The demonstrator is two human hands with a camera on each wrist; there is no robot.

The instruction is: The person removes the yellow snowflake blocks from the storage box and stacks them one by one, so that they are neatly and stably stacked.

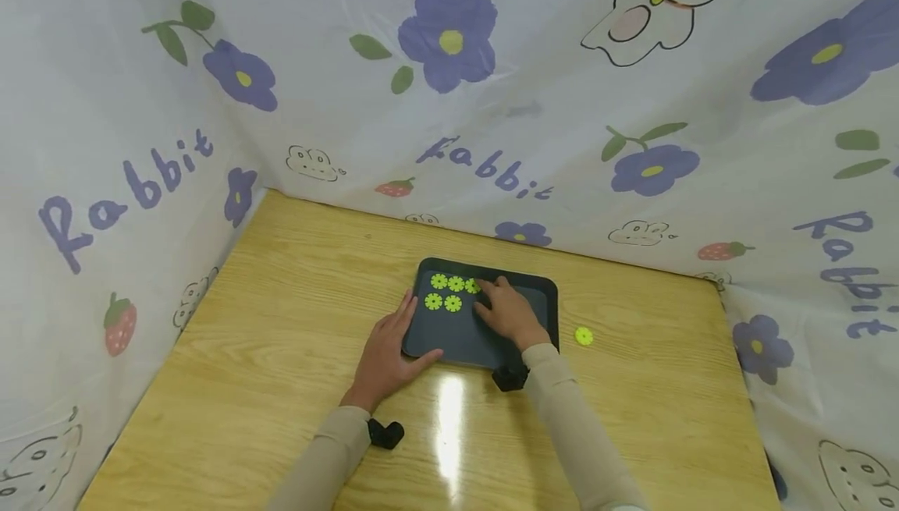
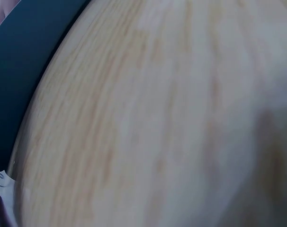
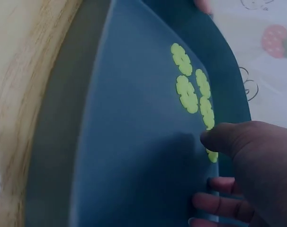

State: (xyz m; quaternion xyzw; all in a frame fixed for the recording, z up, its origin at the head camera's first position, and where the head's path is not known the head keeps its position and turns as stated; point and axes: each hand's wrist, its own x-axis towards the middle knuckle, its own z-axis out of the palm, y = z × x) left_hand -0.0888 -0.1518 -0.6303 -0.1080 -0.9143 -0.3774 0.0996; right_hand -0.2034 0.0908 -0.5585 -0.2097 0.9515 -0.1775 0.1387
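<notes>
A dark rectangular tray (image 1: 449,335) lies on the wooden table. Inside it, yellow-green notched discs (image 1: 453,303) lie flat in two rows toward its far left, three in the far row and two in the nearer one. My right hand (image 1: 511,314) reaches over the tray, a digit touching the rightmost far-row disc (image 3: 212,156) and partly covering it. The other right fingers (image 3: 219,204) are spread near the far wall. At the tray's near left corner rests my left hand (image 1: 386,355), fingers along the left side, thumb by the front edge.
Another yellow-green disc (image 1: 584,336) lies on the table (image 1: 653,386) to the right of the tray. Printed white cloth (image 1: 485,121) hangs as walls behind and at both sides. A dark wrist mount (image 1: 510,377) sits by the tray's front right corner.
</notes>
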